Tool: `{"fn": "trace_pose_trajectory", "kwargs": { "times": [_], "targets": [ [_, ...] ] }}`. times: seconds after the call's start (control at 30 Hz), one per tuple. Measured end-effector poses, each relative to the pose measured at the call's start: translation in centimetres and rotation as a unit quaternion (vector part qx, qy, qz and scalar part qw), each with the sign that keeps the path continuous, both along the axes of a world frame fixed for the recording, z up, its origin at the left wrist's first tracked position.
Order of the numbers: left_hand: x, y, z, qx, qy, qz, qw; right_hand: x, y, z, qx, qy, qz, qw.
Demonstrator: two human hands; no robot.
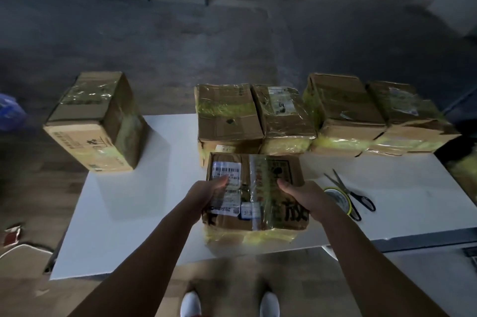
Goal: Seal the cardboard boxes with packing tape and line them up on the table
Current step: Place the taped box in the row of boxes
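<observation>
Reaching in from the near side, two bare forearms are ending in a left hand [206, 196] and a right hand [308, 196], both gripping the box in hand [268, 164], one on each flank. Under it all, the white table [144, 213] is carrying everything. A row of four taped boxes [284, 120] is standing shoulder to shoulder along the far edge toward the right. A lone box [95, 120] is sitting at the far left corner, well apart from that row. Right of the hands, a pair of scissors [346, 187] is lying over the edge of a tape roll [335, 198]. The box in hand is sitting just near of the row, close to the table's near edge; I cannot tell whether its base is touching the top. A clear strip [258, 187] is already running along its lid, so I am judging the sealing done and the placing under way. To do that well, the person should be keeping the box level and carrying it to the gap between the lone box and the row. It should then go down flush with its neighbour without nudging the others. The left thumb [220, 182] is lying on the lid at the lower edge of the barcode label [226, 171]. The right thumb [285, 184] is lying just right of the strip. The remaining fingers are wrapping down the sides, out of my sight.
</observation>
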State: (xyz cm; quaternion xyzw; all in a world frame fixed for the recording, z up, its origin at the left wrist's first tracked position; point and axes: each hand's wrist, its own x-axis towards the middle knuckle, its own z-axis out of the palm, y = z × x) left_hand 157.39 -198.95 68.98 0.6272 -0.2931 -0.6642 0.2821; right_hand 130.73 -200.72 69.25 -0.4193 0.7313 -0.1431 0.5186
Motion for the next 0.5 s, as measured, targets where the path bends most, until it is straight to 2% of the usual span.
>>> {"fn": "trace_pose_trajectory", "kwargs": {
  "times": [0.1, 0.17, 0.23, 0.3, 0.37, 0.5],
  "targets": [
    [0.2, 0.4, 0.4, -0.012, -0.118, 0.027, 0.993, 1.1, -0.1, 1.5, -0.007, 0.047, 0.070, 0.996],
    [0.0, 0.4, 0.5, -0.054, -0.259, 0.002, 0.964, 2.1, -0.8, 2.4, -0.056, 0.066, 0.119, 0.989],
    [-1.1, 1.0, 1.0, -0.054, -0.347, -0.035, 0.936, 2.9, -1.8, 3.4, -0.112, 0.129, 0.200, 0.965],
    [-2.2, 1.4, 1.1, -0.049, -0.401, -0.037, 0.914, 3.1, -2.6, 4.2, -0.125, 0.193, 0.284, 0.931],
    [-2.8, 1.5, 1.6, -0.046, -0.440, -0.037, 0.896, 2.7, -3.5, 4.2, -0.111, 0.213, 0.346, 0.907],
    [-2.2, 1.8, 2.3, -0.037, -0.414, -0.011, 0.909, 2.7, -3.9, 4.6, -0.094, 0.219, 0.400, 0.885]
  ]
}}
